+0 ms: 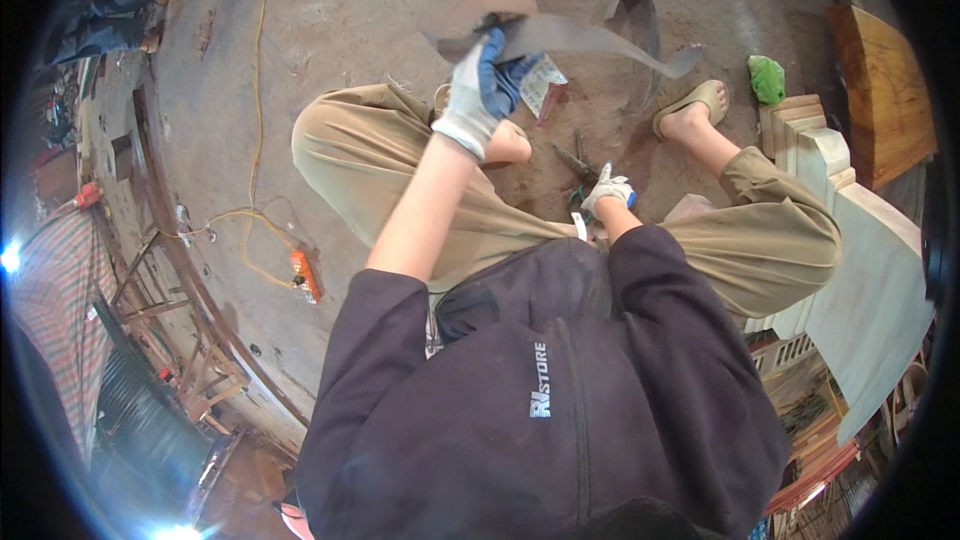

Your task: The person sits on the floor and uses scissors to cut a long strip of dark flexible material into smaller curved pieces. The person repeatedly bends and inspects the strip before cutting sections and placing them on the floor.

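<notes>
Metal strip (590, 40): partly cut, curling, more left by the look of it.
Left hand (478, 90): fingers clamped on the strip.
Right hand (607, 190): fist wrapped round the snips (575, 162).

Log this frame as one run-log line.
left hand: gloved, holds thin metal sheet strip raised | right hand: gloved, holds snips low | posture: squatting on dirt floor

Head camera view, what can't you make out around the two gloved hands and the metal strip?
- Metal strip: motion-blurred, so its edges and exact shape are unclear.
- Left hand: its glove hides how the fingers grip the strip.
- Tool in the right hand: looks like snips, but it is small, dark and partly covered by the glove.
- Small printed paper on the floor: partly behind the left hand.
</notes>
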Tool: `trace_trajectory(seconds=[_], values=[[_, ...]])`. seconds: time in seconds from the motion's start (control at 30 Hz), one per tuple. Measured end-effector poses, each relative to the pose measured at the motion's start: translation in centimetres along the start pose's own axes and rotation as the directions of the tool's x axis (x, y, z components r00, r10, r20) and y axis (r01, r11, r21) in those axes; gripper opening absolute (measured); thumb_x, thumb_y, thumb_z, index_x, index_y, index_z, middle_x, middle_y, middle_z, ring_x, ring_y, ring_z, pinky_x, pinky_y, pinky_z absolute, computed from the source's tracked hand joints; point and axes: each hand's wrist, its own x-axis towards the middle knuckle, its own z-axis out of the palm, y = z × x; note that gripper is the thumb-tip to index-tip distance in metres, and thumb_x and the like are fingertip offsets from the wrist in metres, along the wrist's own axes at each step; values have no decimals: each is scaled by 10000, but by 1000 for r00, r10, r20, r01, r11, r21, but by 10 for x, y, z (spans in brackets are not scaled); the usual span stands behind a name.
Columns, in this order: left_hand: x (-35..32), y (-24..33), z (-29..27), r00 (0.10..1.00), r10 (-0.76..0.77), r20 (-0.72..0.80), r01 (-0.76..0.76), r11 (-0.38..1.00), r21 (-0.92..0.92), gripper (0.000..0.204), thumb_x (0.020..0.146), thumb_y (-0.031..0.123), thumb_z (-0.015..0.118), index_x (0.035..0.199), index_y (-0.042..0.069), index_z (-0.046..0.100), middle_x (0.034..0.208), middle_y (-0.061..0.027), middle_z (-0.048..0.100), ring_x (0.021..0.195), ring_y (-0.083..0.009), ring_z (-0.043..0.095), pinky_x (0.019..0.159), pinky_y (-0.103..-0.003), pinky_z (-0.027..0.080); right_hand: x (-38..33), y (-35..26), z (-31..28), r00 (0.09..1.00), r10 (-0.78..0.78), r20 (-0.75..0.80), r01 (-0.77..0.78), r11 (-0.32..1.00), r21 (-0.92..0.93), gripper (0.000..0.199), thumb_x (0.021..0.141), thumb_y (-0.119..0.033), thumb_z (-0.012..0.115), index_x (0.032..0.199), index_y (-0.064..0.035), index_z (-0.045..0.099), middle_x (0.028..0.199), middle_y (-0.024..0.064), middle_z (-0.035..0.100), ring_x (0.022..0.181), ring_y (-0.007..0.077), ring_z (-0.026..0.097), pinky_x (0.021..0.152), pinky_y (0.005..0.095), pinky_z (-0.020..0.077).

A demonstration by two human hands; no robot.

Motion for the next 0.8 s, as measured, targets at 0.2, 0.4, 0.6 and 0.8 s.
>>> trace_trajectory(seconds=[0.2, 0.4, 0.6, 0.8], values=[[17, 58, 2, 990, 11, 141, -10, 1000, -9, 269, 929, 109, 546, 1189, 42, 542, 1183, -128, 597, 1085, -289, 592, 926, -420, 536, 6, 13, -4, 992, -126, 34, 122, 989, 86, 1215, 669, -558, 707, 1496, -82, -46, 1473, 256, 269, 1351, 343, 334, 1075, 433, 322], [34, 58, 23, 991, 44, 128, -15, 976, -216, 259, 929, 137, 554, 1174, 56, 571, 1186, -128, 608, 1078, -280, 603, 902, -404, 550, 17, -10, 22, 988, -102, -120, 88, 989, -115, 1239, 653, -567, 702, 1460, 67, 8, 1372, 293, 366, 1287, 390, 383, 1046, 404, 329], [41, 62, 31, 997, -63, 45, 74, 953, -294, 243, 928, 140, 562, 1150, 44, 588, 1159, -145, 625, 1061, -291, 617, 872, -377, 569, 38, -3, 38, 966, -187, -175, 154, 970, -187, 1062, 762, -525, 636, 1464, 59, 95, 1294, 237, 449, 1183, 365, 447, 949, 451, 360], [47, 60, 30, 996, -92, 2, 88, 942, -324, 221, 927, 150, 569, 1114, 38, 600, 1116, -131, 644, 1045, -278, 625, 870, -352, 569, 89, 26, 71, 885, -344, -312, 262, 924, -278, 821, 827, -338, 583, 1444, 42, 198, 1238, 241, 473, 1017, 332, 525, 868, 422, 420]])
